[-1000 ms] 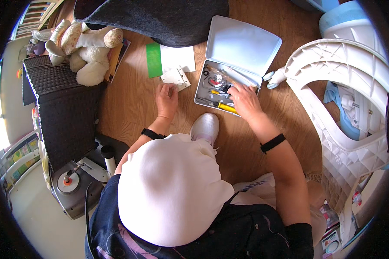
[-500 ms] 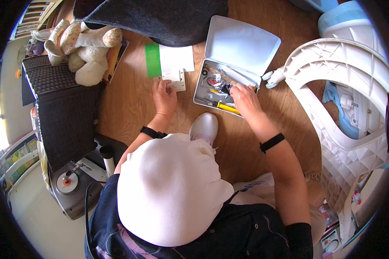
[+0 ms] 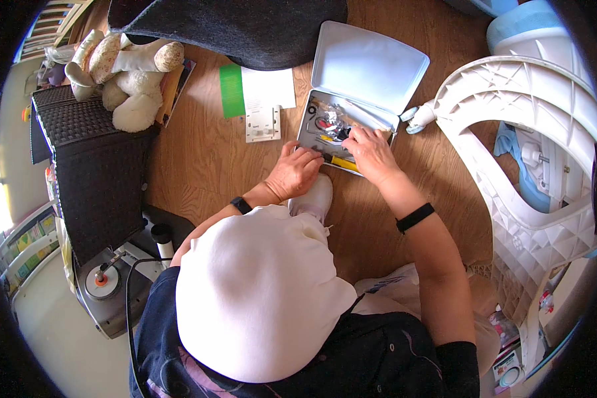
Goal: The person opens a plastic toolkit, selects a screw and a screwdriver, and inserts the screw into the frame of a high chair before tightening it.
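- Shallow pale-blue hinged box (image 3: 370,65): open on brown wooden floor (image 3: 205,166).
- Left hand (image 3: 293,172): at near-left corner, fingers curled, hold unclear; best bracing the box.
- Right hand (image 3: 371,152): inside, fingers bunched, any hold hidden; light sifting advisable.

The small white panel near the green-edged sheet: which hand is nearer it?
Left: the left hand is just below and right of the panel in the picture; the right hand is farther right, at the open box.

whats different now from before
The flat white rectangular plate turned straighter and was let go by the left hand, which moved right and toward the person, to the near edge of the open pale rectangular box. The right hand stayed in the box.
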The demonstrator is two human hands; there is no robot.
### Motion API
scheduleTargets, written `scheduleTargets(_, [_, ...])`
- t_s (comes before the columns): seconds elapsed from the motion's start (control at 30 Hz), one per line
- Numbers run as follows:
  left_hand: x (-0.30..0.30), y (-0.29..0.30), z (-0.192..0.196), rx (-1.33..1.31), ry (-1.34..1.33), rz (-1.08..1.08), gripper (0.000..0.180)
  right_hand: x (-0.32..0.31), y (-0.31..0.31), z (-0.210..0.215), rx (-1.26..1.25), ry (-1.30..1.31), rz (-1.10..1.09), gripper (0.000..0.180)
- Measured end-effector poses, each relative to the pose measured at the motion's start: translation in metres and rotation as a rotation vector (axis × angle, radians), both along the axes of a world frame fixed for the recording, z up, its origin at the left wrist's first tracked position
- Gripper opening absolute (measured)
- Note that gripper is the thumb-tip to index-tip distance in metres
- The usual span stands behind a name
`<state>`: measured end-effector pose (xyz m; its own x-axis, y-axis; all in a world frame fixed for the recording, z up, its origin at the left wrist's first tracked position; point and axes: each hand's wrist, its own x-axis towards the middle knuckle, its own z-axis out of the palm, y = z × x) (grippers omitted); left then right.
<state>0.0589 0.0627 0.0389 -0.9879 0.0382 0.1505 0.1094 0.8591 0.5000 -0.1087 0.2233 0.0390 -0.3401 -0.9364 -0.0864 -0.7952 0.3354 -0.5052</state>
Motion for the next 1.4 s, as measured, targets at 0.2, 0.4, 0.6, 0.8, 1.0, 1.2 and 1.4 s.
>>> scheduleTargets(0.2, [0.000, 0.001, -0.006, -0.068, 0.024, -0.005, 0.021, 0.009, -0.013, -0.005, 0.077, 0.296, 0.076, 0.008])
scheduleTargets(0.4, [0.002, -0.005, -0.005, -0.058, 0.022, 0.029, 0.022, 0.008, -0.019, -0.003, 0.165, 0.372, 0.089, 0.009])
scheduleTargets(0.6, [0.008, -0.004, -0.007, -0.070, 0.058, 0.040, 0.022, -0.011, -0.012, 0.012, 0.038, 0.194, -0.006, 0.008])
scheduleTargets(0.8, [0.012, -0.004, -0.010, -0.059, 0.035, 0.064, 0.023, -0.032, -0.003, 0.041, -0.199, 0.042, -0.195, 0.007])
scheduleTargets(1.0, [-0.031, -0.007, 0.005, -0.060, 0.023, 0.105, 0.027, -0.050, 0.011, 0.064, -0.273, -0.213, -0.421, 0.006])
scheduleTargets(1.2, [-0.040, -0.019, -0.019, -0.256, -0.147, 0.031, 0.048, -0.023, 0.015, 0.013, -0.348, -0.736, -0.595, 0.014])
scheduleTargets(1.4, [-0.043, -0.014, -0.014, -0.297, -0.156, 0.102, 0.010, -0.026, 0.019, 0.095, -0.321, -0.901, -0.406, 0.015])
